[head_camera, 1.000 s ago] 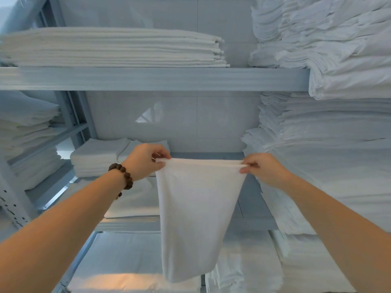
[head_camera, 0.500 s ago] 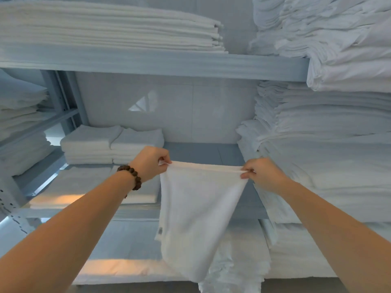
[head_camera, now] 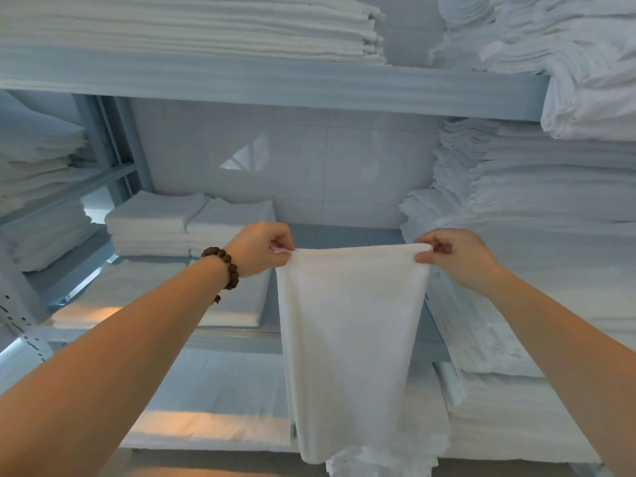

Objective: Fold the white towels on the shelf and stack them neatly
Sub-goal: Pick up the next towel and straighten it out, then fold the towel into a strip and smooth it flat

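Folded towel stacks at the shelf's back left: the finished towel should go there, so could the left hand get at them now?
Probably yes: the left hand is just in front of the stacks with nothing between, though it pinches the hanging towel.

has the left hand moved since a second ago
Yes, a little rightward: the left hand, pinching the towel, covered the right half of the folded stack before; now it overlaps only its right end.
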The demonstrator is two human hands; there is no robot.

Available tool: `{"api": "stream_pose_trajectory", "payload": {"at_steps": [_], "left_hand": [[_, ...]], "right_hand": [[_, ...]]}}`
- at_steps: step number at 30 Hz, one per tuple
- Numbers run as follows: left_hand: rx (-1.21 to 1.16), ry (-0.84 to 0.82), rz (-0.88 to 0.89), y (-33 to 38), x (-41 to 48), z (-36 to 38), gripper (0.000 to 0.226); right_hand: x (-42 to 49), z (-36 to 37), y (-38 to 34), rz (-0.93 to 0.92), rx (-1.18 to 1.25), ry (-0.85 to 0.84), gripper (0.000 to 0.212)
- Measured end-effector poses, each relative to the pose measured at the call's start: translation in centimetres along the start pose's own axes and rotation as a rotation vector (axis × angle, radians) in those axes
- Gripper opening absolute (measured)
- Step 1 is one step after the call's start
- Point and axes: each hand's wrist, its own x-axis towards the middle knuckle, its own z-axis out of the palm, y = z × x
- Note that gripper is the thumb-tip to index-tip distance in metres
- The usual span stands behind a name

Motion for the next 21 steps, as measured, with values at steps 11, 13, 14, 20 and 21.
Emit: {"api": "stream_pose_trajectory", "payload": {"at_steps": [11, 13, 14, 20, 21], "left_hand": [[-0.079, -0.002, 0.0, -11.3, 15.1, 5.8, 0.029], [-0.034, -0.014, 0.027, -13.4, 18.0, 7.2, 0.038], [-0.014, -0.018, 0.037, -14.3, 19.4, 8.0, 0.041], [0.028, -0.048, -0.003, -18.8, 24.2, 13.2, 0.04], [0.044, -0.049, -0.016, -19.7, 24.6, 14.3, 0.04]], "right_hand": [[16.8, 6.5, 8.7, 0.107, -0.279, 0.022, 0.028], [19.8, 7.7, 10.2, 0.139, -0.287, 0.034, 0.026], [21.1, 8.2, 11.0, 0.152, -0.297, 0.038, 0.025], [27.1, 11.9, 16.4, 0.313, -0.432, 0.042, 0.031], [27.7, 12.8, 17.4, 0.325, -0.462, 0.037, 0.03]]}}
